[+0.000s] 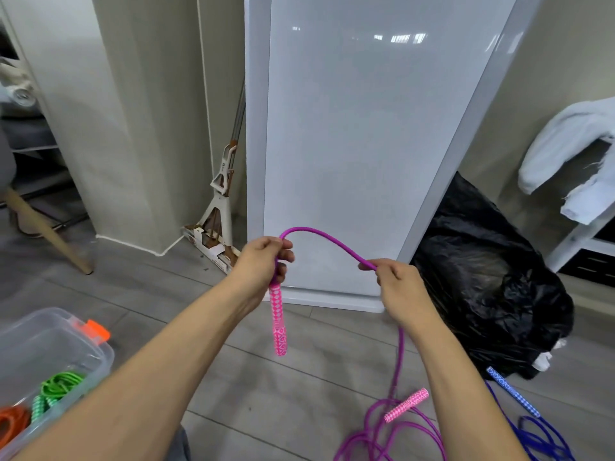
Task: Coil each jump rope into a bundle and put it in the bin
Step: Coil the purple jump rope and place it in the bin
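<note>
My left hand (266, 261) grips the purple jump rope (327, 239) just above its pink patterned handle (278, 319), which hangs straight down. The cord arches over to my right hand (396, 282), which pinches it. From there it drops to a loose tangle on the floor beside the rope's second pink handle (406, 404). A blue jump rope (539, 434) with a blue-white handle lies on the floor at the lower right. The clear plastic bin (100, 357) at the lower left holds a coiled green rope (58, 389) and an orange rope (11, 422).
A white panel (366, 144) leans against the wall straight ahead. A black rubbish bag (482, 294) sits to its right, and a mop (221, 207) stands to its left. A chair leg (46, 232) is at the far left; a white rack with cloth (572, 154) is at the far right.
</note>
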Demonstrator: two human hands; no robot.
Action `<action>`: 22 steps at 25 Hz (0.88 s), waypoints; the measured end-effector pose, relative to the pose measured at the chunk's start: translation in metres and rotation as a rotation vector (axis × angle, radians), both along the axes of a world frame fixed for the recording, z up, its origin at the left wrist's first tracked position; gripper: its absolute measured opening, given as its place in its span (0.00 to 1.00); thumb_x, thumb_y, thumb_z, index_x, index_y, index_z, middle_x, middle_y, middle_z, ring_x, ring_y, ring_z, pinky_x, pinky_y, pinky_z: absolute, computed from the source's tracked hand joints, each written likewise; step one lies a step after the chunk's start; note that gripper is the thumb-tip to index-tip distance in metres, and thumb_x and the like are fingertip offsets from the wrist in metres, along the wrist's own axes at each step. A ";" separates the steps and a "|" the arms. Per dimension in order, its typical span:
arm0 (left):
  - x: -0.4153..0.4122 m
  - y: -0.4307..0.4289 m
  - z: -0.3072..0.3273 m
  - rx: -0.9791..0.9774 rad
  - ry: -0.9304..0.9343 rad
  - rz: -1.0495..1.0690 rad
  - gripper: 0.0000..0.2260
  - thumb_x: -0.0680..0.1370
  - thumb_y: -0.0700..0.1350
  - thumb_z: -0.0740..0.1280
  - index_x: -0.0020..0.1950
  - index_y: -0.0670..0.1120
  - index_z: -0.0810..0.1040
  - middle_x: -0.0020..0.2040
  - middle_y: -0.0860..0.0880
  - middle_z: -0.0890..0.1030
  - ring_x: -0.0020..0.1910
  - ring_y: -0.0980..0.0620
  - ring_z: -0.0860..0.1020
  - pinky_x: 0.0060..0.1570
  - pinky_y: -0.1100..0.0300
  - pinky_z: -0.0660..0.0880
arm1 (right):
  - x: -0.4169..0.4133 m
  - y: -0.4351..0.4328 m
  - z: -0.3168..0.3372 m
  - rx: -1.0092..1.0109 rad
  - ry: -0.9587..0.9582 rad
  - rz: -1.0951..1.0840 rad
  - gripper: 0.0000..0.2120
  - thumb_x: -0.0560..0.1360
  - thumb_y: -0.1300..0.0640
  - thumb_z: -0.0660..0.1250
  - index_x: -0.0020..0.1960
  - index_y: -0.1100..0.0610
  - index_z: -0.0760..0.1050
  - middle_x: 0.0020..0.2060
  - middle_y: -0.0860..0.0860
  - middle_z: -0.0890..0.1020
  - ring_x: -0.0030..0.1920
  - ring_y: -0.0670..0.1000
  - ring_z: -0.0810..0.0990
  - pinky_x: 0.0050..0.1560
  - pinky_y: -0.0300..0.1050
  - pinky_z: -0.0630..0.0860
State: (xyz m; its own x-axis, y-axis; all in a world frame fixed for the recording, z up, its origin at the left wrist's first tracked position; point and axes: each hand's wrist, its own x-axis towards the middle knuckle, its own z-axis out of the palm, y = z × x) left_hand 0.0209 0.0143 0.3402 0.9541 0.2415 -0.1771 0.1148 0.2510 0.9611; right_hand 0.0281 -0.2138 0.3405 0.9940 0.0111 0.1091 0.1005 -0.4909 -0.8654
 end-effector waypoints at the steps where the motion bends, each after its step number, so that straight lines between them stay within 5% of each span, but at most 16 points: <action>1: -0.004 -0.006 0.001 -0.029 0.009 -0.059 0.11 0.84 0.40 0.56 0.49 0.40 0.76 0.38 0.43 0.81 0.26 0.52 0.74 0.27 0.61 0.69 | -0.003 0.009 0.001 0.055 -0.011 0.029 0.16 0.82 0.63 0.57 0.56 0.55 0.84 0.24 0.43 0.72 0.23 0.43 0.61 0.25 0.36 0.60; 4: -0.012 -0.017 0.004 -0.086 0.014 -0.147 0.10 0.84 0.41 0.59 0.54 0.38 0.79 0.47 0.40 0.85 0.41 0.45 0.84 0.40 0.55 0.81 | -0.018 0.037 0.005 0.218 -0.030 0.150 0.13 0.82 0.64 0.60 0.60 0.53 0.80 0.38 0.47 0.86 0.27 0.47 0.68 0.29 0.37 0.68; 7: -0.015 -0.021 0.001 -0.138 0.016 -0.159 0.10 0.83 0.41 0.62 0.56 0.37 0.80 0.49 0.38 0.85 0.48 0.40 0.85 0.50 0.49 0.82 | -0.025 0.052 0.005 0.292 -0.037 0.119 0.03 0.81 0.62 0.64 0.54 0.57 0.76 0.34 0.43 0.85 0.26 0.45 0.72 0.30 0.33 0.70; 12: -0.015 -0.026 0.000 -0.272 0.062 -0.119 0.10 0.82 0.40 0.64 0.55 0.34 0.80 0.44 0.39 0.85 0.41 0.43 0.85 0.43 0.53 0.83 | -0.027 0.063 -0.005 0.283 -0.107 0.116 0.05 0.76 0.62 0.73 0.45 0.53 0.83 0.38 0.49 0.86 0.36 0.48 0.81 0.36 0.38 0.76; 16: -0.016 -0.025 -0.001 -0.274 0.092 -0.184 0.11 0.81 0.40 0.65 0.55 0.33 0.80 0.50 0.35 0.84 0.46 0.41 0.85 0.46 0.52 0.83 | -0.030 0.065 -0.008 0.194 -0.125 0.108 0.06 0.74 0.61 0.75 0.46 0.51 0.86 0.38 0.44 0.86 0.36 0.41 0.80 0.37 0.29 0.73; 22: -0.015 -0.024 -0.003 0.098 -0.028 -0.111 0.06 0.79 0.38 0.68 0.52 0.35 0.80 0.45 0.36 0.84 0.41 0.42 0.85 0.45 0.52 0.83 | -0.031 0.061 -0.007 0.032 -0.112 0.142 0.09 0.78 0.59 0.68 0.50 0.48 0.85 0.40 0.39 0.86 0.38 0.39 0.80 0.37 0.27 0.69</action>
